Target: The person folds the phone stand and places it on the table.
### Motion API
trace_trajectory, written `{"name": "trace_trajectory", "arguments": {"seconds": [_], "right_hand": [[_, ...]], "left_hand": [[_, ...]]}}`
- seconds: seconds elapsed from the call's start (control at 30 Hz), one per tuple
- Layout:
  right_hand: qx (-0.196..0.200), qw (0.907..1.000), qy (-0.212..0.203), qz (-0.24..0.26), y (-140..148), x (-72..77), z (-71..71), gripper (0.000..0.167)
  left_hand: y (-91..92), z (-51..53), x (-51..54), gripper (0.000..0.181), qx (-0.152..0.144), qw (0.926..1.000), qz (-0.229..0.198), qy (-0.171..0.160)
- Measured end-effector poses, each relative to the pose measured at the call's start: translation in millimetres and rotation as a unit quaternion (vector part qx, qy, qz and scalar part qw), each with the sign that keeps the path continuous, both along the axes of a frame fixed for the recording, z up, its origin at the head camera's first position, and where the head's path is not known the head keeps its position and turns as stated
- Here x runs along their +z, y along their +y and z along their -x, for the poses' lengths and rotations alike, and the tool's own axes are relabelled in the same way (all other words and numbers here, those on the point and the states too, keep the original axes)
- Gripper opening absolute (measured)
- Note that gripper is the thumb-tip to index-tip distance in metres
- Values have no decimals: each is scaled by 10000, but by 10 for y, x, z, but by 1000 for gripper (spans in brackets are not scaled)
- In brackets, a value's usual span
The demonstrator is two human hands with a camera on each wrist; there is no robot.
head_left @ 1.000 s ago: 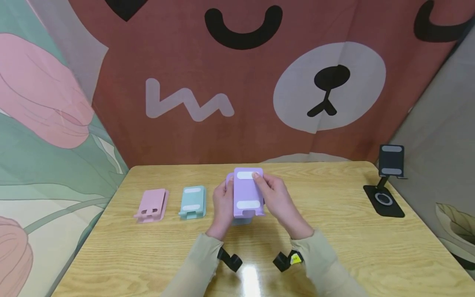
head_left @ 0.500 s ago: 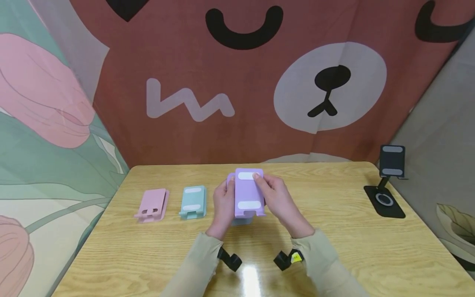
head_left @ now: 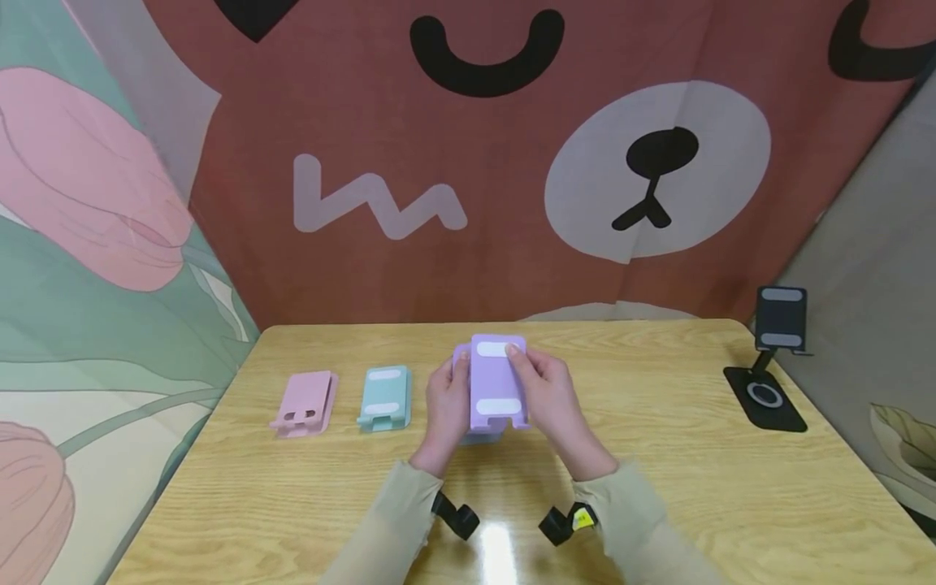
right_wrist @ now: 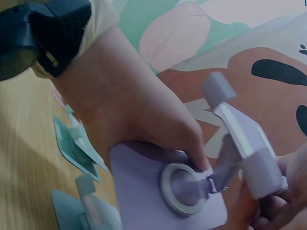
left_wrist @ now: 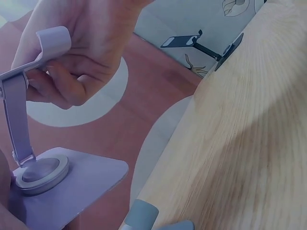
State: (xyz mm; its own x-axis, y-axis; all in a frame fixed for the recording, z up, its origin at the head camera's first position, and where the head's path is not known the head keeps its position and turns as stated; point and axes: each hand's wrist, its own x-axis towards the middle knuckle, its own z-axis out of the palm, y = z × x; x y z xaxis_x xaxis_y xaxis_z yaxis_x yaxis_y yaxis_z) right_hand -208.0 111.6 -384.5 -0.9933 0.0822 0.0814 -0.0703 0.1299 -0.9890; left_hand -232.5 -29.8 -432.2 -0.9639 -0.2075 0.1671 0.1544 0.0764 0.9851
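Observation:
Both hands hold a purple folding phone stand (head_left: 497, 380) above the table. The left hand (head_left: 446, 406) grips its flat base (left_wrist: 91, 177), which carries a round ring, seen in the left wrist view. With thumb on the front, the right hand (head_left: 553, 398) pinches the upper plate, which bears two pale pads. The plate stands apart from the base on a hinged arm (left_wrist: 19, 117). Behind and below the held stand, a blue-grey stand (head_left: 480, 437) shows only in part. The right wrist view shows the left hand (right_wrist: 139, 105) at the base and right fingers (right_wrist: 273, 211) at the plate.
A folded pink stand (head_left: 305, 402) and a folded teal stand (head_left: 385, 398) lie left of the hands on the wooden table (head_left: 658, 487). An unfolded black stand (head_left: 778, 357) stands at the far right. A printed cloth (head_left: 366, 276) hangs behind the table.
The head view has shifted a little, so things appear slightly further right. Both hands keep their hold on the purple phone stand, whose shape looks nearly the same.

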Motion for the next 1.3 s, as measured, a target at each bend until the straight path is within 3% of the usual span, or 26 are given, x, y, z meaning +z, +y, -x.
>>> {"name": "trace_trajectory", "arguments": {"seconds": [0.2,0.4,0.6,0.8,0.97,1.13,1.3], "right_hand": [[-407,9987,284,125,-52,-48,-9,38],[-336,9981,518,43,-40,-73,3,29],[-119,9973,371,-629,-2,-76,22,46],[200,9981,-124,-563,27,-89,36,64],[469,9960,-566,-499,36,-92,35,75],[660,9952,-636,-349,58,-106,36,72],[760,9947,-631,-291,81,-104,42,72]], "left_hand": [[-3,-2,-5,37,-44,9999,-102,79],[-16,34,11,35,21,9988,-487,80],[-28,39,41,35,26,9973,-734,7],[-17,29,63,35,70,9966,-812,-66],[-31,4,88,53,123,9985,-457,-262],[-76,-22,111,76,16,9996,32,-276],[-83,-45,119,64,-258,9995,169,46]]}}
